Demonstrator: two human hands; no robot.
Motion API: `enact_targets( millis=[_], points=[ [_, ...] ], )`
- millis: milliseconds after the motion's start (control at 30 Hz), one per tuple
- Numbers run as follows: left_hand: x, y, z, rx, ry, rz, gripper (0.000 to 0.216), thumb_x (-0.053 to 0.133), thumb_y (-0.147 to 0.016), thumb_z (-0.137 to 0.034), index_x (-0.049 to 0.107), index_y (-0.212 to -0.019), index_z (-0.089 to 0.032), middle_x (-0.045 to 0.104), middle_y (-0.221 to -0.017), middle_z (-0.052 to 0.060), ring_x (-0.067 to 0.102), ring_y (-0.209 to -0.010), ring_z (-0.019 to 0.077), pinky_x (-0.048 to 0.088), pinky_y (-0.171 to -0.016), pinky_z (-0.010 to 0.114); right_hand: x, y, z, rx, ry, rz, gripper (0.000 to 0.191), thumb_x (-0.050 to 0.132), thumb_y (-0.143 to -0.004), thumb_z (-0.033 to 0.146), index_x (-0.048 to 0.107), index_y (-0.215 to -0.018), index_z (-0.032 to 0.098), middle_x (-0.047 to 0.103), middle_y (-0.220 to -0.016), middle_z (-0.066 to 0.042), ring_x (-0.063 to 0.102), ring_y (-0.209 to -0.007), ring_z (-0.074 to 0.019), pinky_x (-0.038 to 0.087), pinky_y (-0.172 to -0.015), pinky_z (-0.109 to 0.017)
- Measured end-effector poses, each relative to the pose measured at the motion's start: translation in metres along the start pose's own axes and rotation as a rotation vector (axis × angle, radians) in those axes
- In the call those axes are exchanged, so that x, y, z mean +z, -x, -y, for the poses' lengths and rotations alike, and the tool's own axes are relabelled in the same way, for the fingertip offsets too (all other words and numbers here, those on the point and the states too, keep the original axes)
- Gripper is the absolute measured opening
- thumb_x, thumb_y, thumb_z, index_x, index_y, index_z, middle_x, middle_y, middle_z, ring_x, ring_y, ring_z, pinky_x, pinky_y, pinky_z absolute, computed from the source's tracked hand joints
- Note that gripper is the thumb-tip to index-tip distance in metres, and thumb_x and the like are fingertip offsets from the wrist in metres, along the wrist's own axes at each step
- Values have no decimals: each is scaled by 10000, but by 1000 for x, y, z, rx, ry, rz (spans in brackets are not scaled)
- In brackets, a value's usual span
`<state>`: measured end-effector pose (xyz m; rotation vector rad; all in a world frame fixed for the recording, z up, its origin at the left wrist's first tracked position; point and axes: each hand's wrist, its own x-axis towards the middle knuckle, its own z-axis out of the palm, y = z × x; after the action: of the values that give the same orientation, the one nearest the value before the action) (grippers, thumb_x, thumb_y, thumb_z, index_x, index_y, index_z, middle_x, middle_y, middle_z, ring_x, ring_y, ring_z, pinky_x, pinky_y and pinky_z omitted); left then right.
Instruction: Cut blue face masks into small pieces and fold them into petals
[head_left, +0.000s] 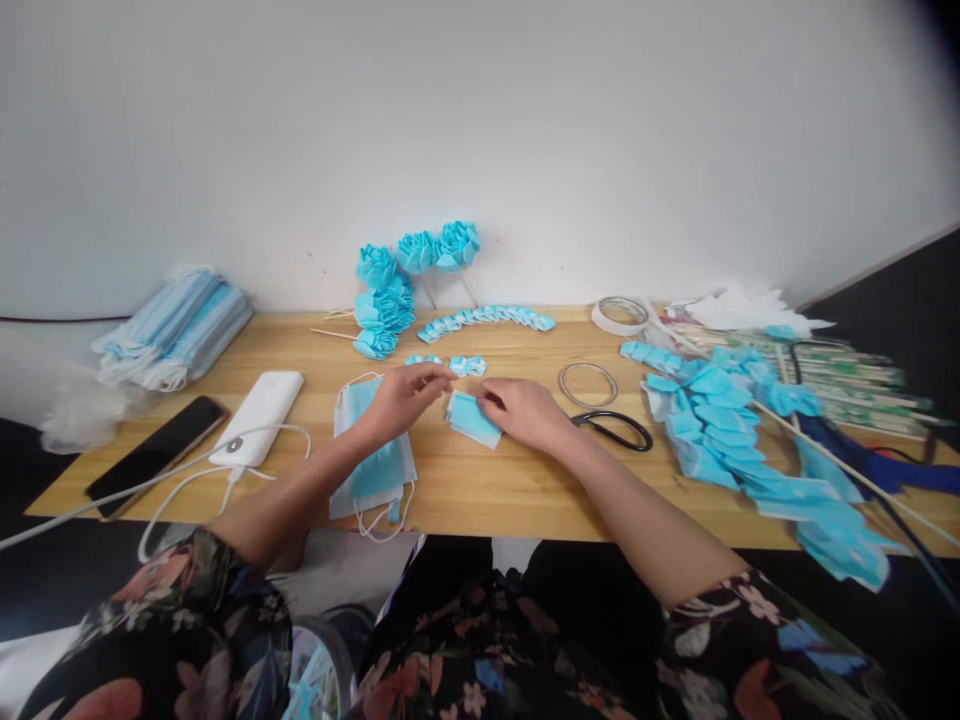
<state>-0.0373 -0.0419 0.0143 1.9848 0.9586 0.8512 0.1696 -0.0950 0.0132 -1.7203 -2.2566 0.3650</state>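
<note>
**Handwork in Blue**

We face a yellowish-brown wood-grain counter (525, 495) set against a plain grey-white wall (480, 120) marked by a few small specks. Near the counter's middle, between our hands, lies a small rectangular light-blue fabric piece (475, 424), smooth and flat, with a paler strip along its left edge. The fingers of our right hand (523, 410) bend over its upper right corner, touching it; whether they pinch it, we cannot tell. Our left hand (405, 400) is just beside it, fingertips drawn close together; we cannot tell if they hold anything. Beyond, ruffled bright-blue fabric flowers (384, 306) rest near the wall.
</note>
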Motion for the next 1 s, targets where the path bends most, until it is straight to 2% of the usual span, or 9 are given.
enact_targets(
  millis=[167, 267, 333, 433, 567, 667, 833, 933, 1000],
  points=[
    [16, -30, -9, 72, -42, 97, 232, 557, -846, -291, 725, -926, -153, 737, -898, 69, 654, -787, 161, 509, -671, 251, 1, 2, -8, -68, -102, -12, 244, 475, -903, 201, 714, -940, 230, 747, -980, -27, 660, -850, -184, 381, -656, -262],
    [29, -32, -5, 86, -52, 134, 243, 530, -857, -268, 721, -955, -152, 722, -799, 46, 643, -719, 149, 504, -645, 244, 2, 3, -8, -137, -124, -19, 264, 479, -903, 186, 713, -1010, 244, 731, -1076, -24, 653, -924, -176, 404, -716, -258],
    [35, -29, 0, 88, -53, 153, 254, 508, -872, -260, 717, -968, -153, 712, -768, 37, 632, -680, 139, 496, -622, 236, -1, 2, -10, -144, -94, -55, 248, 473, -917, 200, 711, -978, 238, 730, -1035, -24, 642, -913, -169, 394, -712, -253],
    [39, -22, 8, 62, -70, 146, 273, 512, -882, -284, 707, -1027, -160, 728, -839, 44, 618, -641, 126, 490, -594, 231, -15, 4, -20, -67, -26, -165, 241, 459, -943, 243, 694, -892, 225, 722, -915, -19, 624, -852, -163, 361, -673, -253],
    [40, -18, 14, 33, -94, 127, 294, 521, -884, -300, 705, -1058, -152, 736, -878, 62, 627, -652, 136, 504, -606, 249, -47, 22, -44, 162, 95, -272, 251, 466, -943, 293, 678, -842, 201, 710, -852, -46, 614, -799, -186, 326, -625, -273],
    [40, -19, 16, 58, -97, 126, 269, 522, -888, -286, 716, -1030, -164, 743, -913, 68, 648, -708, 148, 521, -644, 262, -60, 42, -63, 238, 138, -168, 197, 522, -910, 306, 689, -847, 222, 723, -868, -34, 621, -795, -192, 339, -620, -272],
    [39, -20, 14, 97, -53, 91, 250, 522, -893, -277, 720, -994, -162, 743, -933, 78, 676, -812, 173, 537, -710, 287, -56, 59, -82, 244, 284, -19, 109, 589, -839, 250, 680, -794, 211, 716, -906, -63, 631, -837, -223, 345, -604, -273],
    [35, -20, 7, 152, -16, 42, 235, 535, -892, -290, 728, -945, -167, 742, -947, 86, 680, -881, 191, 539, -789, 320, -59, 54, -81, 215, 177, -35, 146, 535, -857, 201, 656, -777, 202, 708, -817, -45, 625, -756, -192, 352, -616, -270],
    [32, -18, 1, 180, 16, -10, 241, 537, -899, -312, 730, -955, -178, 735, -1009, 95, 667, -971, 208, 537, -834, 337, -67, 49, -77, 173, -40, -55, 152, 522, -879, 253, 649, -815, 200, 706, -795, -30, 615, -721, -173, 377, -632, -265]
  ],
)
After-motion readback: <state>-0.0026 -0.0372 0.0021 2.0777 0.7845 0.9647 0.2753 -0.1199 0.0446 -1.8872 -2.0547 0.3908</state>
